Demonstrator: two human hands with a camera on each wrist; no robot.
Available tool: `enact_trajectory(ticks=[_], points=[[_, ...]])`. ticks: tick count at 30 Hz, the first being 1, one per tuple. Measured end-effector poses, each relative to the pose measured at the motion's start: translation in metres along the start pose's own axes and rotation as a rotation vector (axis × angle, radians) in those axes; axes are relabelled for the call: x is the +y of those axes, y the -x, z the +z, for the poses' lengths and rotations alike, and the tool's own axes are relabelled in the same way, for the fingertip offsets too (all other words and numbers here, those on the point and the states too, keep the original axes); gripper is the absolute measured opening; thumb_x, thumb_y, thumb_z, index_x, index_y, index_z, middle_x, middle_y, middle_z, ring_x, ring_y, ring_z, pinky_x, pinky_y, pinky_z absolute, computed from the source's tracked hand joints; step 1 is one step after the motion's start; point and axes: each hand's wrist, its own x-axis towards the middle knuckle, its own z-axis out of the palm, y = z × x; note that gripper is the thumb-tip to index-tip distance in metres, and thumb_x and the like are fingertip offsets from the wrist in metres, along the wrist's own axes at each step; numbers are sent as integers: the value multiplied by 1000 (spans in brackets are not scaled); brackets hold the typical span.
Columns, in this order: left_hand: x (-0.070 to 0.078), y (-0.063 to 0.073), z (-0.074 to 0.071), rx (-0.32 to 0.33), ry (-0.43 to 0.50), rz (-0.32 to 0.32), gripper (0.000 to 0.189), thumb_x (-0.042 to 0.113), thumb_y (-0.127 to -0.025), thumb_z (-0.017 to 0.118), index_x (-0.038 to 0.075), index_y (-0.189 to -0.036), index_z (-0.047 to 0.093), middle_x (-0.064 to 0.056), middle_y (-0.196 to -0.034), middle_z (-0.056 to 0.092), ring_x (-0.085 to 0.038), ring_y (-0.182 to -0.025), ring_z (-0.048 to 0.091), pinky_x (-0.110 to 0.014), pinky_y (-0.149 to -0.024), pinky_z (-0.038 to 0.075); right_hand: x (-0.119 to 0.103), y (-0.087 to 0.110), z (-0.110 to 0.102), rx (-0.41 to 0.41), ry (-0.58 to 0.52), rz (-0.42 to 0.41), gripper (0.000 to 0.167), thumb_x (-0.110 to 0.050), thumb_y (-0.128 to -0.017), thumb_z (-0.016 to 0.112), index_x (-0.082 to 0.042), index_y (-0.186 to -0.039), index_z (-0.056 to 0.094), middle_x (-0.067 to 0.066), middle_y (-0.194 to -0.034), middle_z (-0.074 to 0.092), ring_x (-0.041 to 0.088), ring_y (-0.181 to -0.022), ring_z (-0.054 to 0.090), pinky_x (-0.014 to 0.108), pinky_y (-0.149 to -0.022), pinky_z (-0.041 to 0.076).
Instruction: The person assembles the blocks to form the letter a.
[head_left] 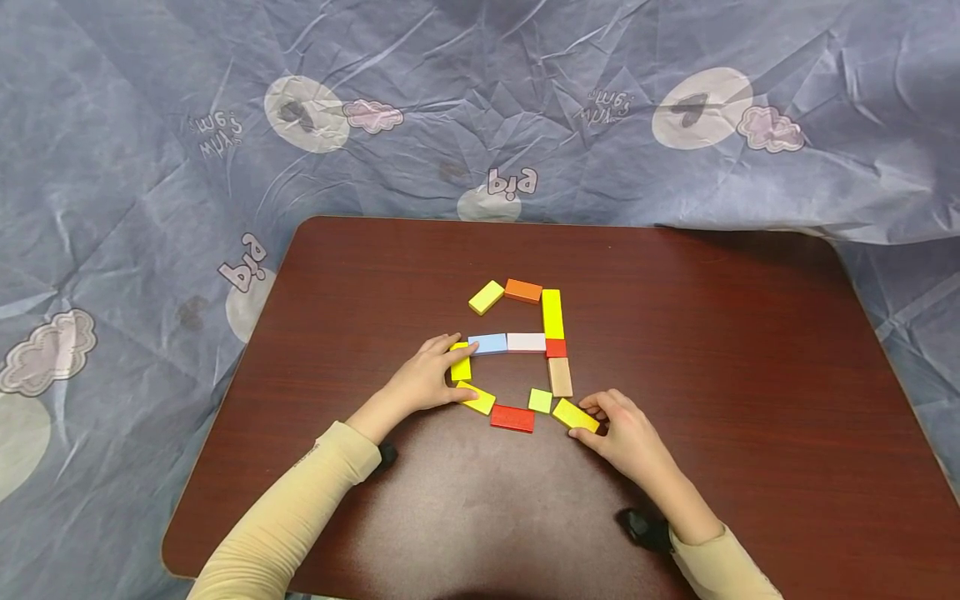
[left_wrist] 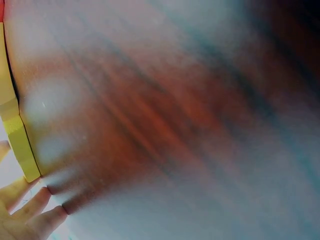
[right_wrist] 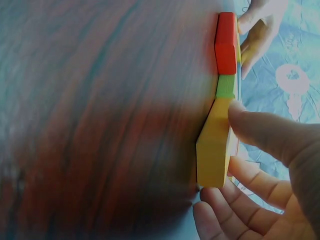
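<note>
Flat wooden blocks form a curved outline on the table. At its lower right, my right hand pinches a yellow block between thumb and fingers; the right wrist view shows the thumb on its upper edge. My left hand lies at the left side, fingers extended. Its index finger crosses an upright yellow block to the end of a blue block, and its thumb rests at a slanted yellow block. Between the hands lie a red block and a small green block.
A white block continues from the blue one to a small red block. Above stand a long yellow block, an orange block and a pale yellow block. A natural wood block is below. Patterned cloth hangs behind the table.
</note>
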Motion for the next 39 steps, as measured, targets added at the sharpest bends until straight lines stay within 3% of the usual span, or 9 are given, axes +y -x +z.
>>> enact_trajectory(ticks=[39], points=[[1,2,1,4,4,-15,79,49,-81,77,26,-150,44,-16,-157,36,-35,-147,29,-55,-107,42,-7,1,8,39,8,-35,33,-13,-67,90,-8,-93,71,1,-82,59,14,-72,53,28,-64,48]])
